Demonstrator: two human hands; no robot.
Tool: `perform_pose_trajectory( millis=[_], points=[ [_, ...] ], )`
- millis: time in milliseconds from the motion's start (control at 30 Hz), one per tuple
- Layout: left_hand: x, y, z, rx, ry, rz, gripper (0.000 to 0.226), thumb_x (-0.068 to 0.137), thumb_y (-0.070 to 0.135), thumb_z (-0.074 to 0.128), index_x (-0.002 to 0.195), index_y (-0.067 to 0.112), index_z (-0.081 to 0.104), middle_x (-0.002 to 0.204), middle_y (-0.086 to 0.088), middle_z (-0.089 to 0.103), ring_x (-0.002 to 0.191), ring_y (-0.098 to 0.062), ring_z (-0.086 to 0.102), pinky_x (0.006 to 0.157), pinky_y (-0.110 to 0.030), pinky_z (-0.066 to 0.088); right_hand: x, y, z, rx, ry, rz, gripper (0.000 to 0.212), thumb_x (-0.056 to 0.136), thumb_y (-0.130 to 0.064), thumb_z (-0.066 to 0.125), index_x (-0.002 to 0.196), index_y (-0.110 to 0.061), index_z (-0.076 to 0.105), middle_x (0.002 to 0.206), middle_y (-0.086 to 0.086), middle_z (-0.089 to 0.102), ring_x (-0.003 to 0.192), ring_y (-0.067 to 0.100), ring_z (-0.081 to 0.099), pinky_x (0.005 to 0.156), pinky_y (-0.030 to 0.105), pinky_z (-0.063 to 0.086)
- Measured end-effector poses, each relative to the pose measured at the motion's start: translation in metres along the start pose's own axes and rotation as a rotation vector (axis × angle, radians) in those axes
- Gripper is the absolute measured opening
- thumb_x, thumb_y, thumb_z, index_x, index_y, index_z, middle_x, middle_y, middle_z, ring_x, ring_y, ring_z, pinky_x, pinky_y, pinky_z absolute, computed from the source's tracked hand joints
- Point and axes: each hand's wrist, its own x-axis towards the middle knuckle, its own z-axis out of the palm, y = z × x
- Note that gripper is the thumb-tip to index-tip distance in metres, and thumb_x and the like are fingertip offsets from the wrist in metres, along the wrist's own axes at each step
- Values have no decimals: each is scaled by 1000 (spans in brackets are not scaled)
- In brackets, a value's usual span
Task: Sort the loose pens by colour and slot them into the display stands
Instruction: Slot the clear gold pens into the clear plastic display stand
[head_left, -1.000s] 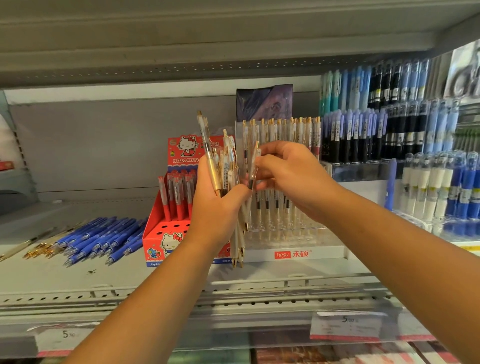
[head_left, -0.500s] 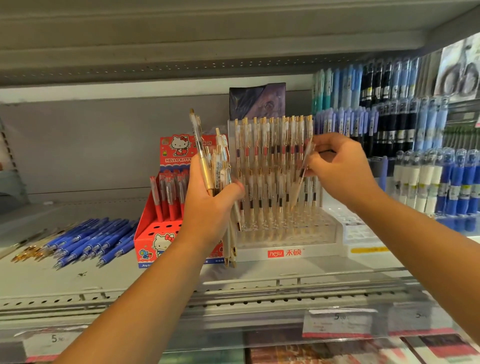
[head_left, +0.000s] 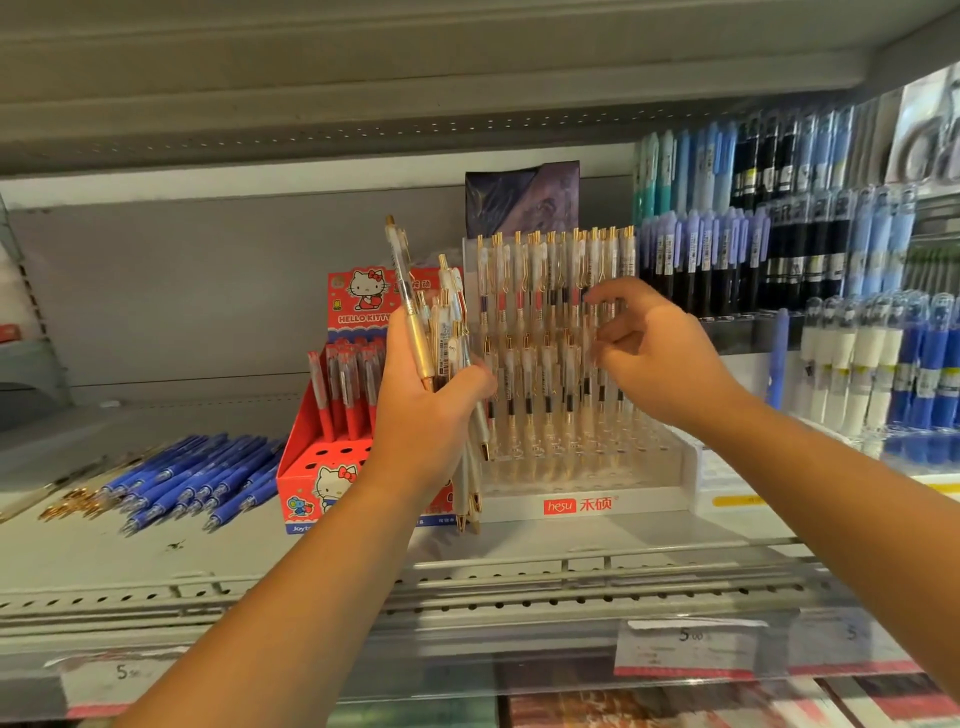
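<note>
Clear glossy plastic display stand (head_left: 582, 467) — pens (head_left: 550, 270) with shiny gold metal clips; matt grey metal shelf (head_left: 156, 561).

Only hands and forearms shown in head view. Left hand (head_left: 426, 415), right hand (head_left: 660, 358): both seen bare. Left forearm (head_left: 291, 597), right forearm (head_left: 841, 483): left uncovered from wrist to frame edge. Nail detail lost to blur. Whatever is worn higher up is hidden beyond frame edge.
</note>
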Motion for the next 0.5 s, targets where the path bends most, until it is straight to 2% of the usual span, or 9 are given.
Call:
perform_pose_trajectory(
  millis=[100,233,400,500],
  points=[
    [-1,1,0,-6,-4,4,56,77,11,63,122,42,49,94,21,64,92,0,62,92,-34,51,-4,-2,2,-75,-21,-65,38,87,-3,60,106,-35,58,83,-16,63,75,-1,61,61,3,46],
    [-1,1,0,-19,-4,-1,58,77,12,63,128,36,48,97,21,65,94,1,63,92,-32,52,-5,0,2,-132,-30,-105,39,85,5,61,108,-27,61,98,-11,57,83,-3,55,68,-4,39],
    [-2,1,0,-12,-11,0,58,78,13,63,127,40,47,100,21,65,96,1,63,93,-33,51,-6,3,2,-154,-28,-86,39,86,3,62,110,-28,60,96,-19,57,81,-3,55,66,0,42],
    [-2,1,0,-9,-7,-1,59,79,13,65,124,47,46,104,23,65,101,2,62,91,-29,49,-7,-1,1,-210,-34,-85,39,88,-6,63,120,-27,57,93,-21,56,79,-1,56,65,11,48]
  ],
)
